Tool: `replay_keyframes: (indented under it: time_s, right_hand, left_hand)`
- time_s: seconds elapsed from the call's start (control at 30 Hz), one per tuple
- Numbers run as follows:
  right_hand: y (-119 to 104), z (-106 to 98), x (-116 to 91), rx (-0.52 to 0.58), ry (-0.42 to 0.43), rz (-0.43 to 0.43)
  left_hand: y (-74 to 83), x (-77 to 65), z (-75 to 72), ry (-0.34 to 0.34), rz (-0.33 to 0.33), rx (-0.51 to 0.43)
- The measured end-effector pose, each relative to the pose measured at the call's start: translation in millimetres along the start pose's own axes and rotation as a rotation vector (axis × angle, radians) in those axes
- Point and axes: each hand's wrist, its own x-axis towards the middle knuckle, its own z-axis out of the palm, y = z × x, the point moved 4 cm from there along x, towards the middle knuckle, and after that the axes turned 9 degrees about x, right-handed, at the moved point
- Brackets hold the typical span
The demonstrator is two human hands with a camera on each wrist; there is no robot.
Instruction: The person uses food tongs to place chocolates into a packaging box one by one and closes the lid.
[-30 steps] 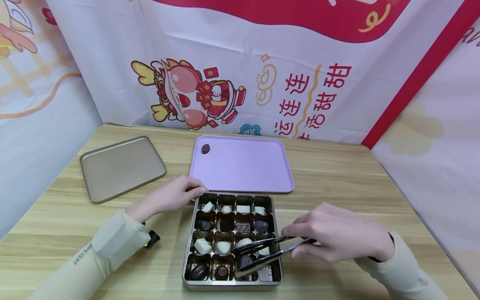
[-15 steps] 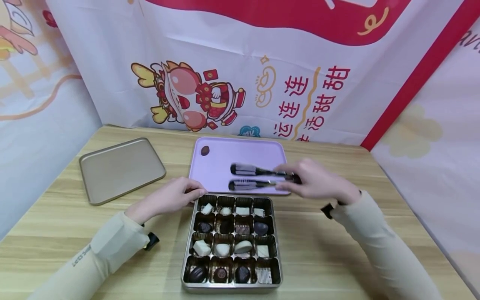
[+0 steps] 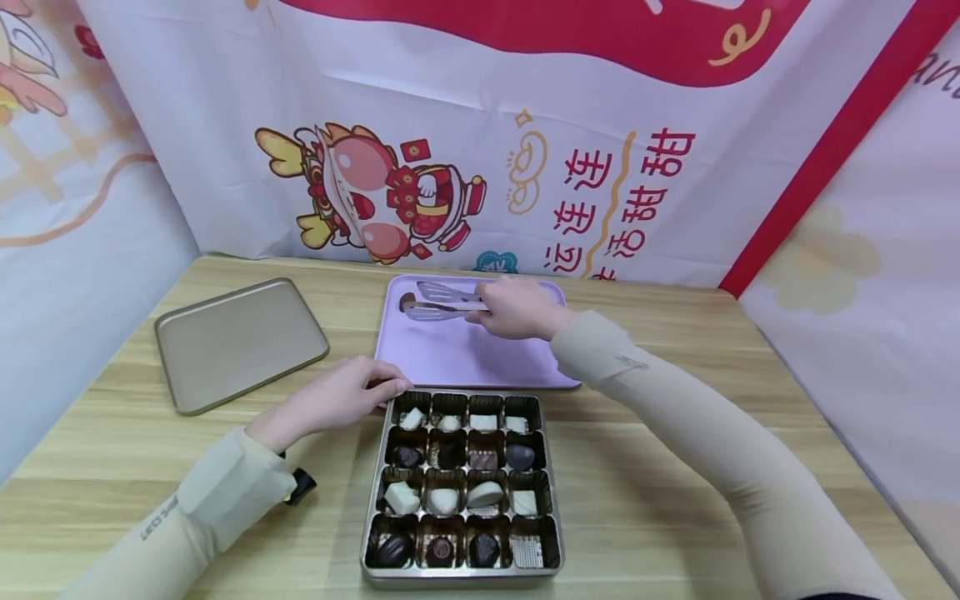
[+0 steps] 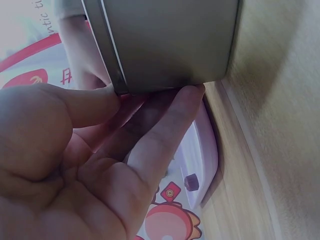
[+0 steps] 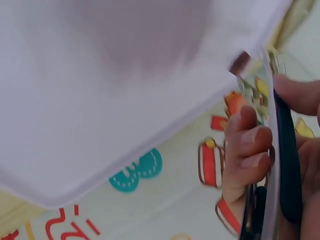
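My right hand (image 3: 521,308) grips slotted tongs (image 3: 435,313) with dark handles, low over the purple tray (image 3: 480,358). The two tong heads stand apart, their tips at a brown chocolate (image 3: 406,300) near the tray's far left corner. In the right wrist view the fingers wrap the tongs' handle (image 5: 289,155), and the chocolate lies close to the tips. My left hand (image 3: 348,392) holds the far left corner of a metal tin (image 3: 462,575), thumb at its rim. Divided compartments in the tin hold rows of white and dark chocolates.
A gold-brown tray (image 3: 243,342) lies at the left on the wooden table (image 3: 645,500). Behind the table hangs a printed cloth (image 3: 450,92). The tin stands just in front of the purple tray, almost against its near edge.
My right hand has carried the tongs from over the tin's front right, forward and left across the purple tray to the chocolate there. The left hand and the tin stay in place.
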Motion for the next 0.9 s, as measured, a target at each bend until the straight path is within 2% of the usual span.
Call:
replay_keyframes:
  time_s: [0.2, 0.47, 0.73, 0.9]
  right_hand:
    - [-13.3, 20.6, 23.5, 0.002, -0.076, 0.068]
    - [-23.8, 31.0, 39.4, -0.045, -0.046, 0.069]
    - [-30.4, 27.6, 42.1, -0.150, -0.017, 0.028]
    - [-29.0, 17.6, 29.2, -0.144, -0.018, 0.040]
  left_hand:
    - [0.7, -0.4, 0.8, 0.005, 0.005, -0.008]
    - [0.2, -0.3, 0.5, 0.000, -0.005, -0.024]
    - [-0.4, -0.4, 0.2, 0.005, -0.001, -0.010]
    - [-0.7, -0.5, 0.9, 0.003, -0.006, -0.018]
